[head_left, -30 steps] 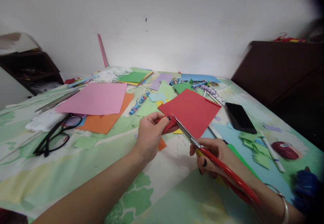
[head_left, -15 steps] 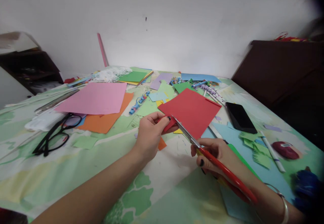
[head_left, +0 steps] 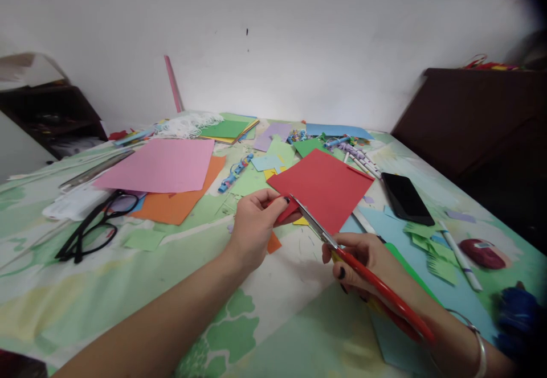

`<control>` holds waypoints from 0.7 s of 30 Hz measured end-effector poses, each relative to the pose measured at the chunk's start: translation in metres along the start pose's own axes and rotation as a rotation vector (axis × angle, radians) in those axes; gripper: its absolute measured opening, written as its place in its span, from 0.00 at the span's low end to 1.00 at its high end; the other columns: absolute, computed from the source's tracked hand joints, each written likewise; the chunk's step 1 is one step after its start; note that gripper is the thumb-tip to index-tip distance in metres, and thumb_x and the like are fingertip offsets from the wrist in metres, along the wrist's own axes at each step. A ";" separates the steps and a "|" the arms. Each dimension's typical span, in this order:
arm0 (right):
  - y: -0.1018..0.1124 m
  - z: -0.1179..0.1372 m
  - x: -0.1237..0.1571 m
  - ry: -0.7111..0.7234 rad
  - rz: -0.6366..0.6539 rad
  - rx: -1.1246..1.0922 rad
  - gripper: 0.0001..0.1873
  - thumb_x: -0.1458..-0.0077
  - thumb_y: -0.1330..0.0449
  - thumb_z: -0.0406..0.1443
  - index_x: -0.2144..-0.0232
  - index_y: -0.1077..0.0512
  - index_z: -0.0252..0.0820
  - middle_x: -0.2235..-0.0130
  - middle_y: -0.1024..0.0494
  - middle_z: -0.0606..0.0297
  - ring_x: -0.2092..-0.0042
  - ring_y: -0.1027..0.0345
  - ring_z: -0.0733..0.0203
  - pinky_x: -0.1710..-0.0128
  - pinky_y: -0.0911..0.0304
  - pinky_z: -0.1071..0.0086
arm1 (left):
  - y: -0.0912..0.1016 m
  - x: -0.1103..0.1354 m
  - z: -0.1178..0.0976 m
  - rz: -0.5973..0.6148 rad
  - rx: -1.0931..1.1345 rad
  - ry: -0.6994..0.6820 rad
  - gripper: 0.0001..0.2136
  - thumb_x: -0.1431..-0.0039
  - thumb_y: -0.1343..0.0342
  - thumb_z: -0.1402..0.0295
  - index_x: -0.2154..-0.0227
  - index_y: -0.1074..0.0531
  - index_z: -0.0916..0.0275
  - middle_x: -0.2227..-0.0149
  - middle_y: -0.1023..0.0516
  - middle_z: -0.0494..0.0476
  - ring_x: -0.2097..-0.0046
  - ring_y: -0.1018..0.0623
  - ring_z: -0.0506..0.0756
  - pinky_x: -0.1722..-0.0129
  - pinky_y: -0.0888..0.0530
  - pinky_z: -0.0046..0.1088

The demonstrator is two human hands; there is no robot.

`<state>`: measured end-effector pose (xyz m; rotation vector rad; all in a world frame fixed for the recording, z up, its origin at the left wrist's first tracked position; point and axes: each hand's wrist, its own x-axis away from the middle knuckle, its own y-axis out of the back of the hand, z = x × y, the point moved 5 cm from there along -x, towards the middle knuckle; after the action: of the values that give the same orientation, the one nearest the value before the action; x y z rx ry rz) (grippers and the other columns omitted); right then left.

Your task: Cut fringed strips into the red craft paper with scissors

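My left hand (head_left: 255, 227) pinches a small piece of red paper (head_left: 287, 209) between thumb and fingers. In my right hand (head_left: 363, 261) is a pair of red-handled scissors (head_left: 376, 287), its metal blades pointing up and left. The blade tips lie at the upper edge of the small red piece, close to my left thumb. Whether the blades are fully closed I cannot make out. Behind both hands a larger red sheet (head_left: 325, 184) lies on the table, with a narrow red strip (head_left: 359, 173) at its right corner.
A pink sheet (head_left: 160, 164) over an orange one (head_left: 171, 208) and black glasses (head_left: 96, 233) lie left. Right are a black phone (head_left: 405, 197), light green fringed scraps (head_left: 436, 250), a white pen (head_left: 461, 258) and a light blue sheet (head_left: 395, 338). A wall (head_left: 273, 53) stands behind.
Hardly anything differs. Both hands, the scissors and the small red piece keep nearly the same place.
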<state>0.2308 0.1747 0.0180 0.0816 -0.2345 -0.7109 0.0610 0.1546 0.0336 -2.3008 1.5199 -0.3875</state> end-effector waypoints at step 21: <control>0.000 0.002 0.001 0.017 0.010 -0.003 0.27 0.59 0.33 0.53 0.69 0.32 0.36 0.81 0.36 0.71 0.81 0.47 0.70 0.84 0.51 0.78 | -0.001 0.002 -0.001 0.004 -0.012 -0.008 0.04 0.53 0.42 0.73 0.80 0.30 0.66 0.76 0.22 0.54 0.69 0.20 0.53 0.62 0.22 0.33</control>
<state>0.2308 0.1736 0.0204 0.0839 -0.2172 -0.7008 0.0623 0.1534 0.0350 -2.3057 1.5262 -0.3681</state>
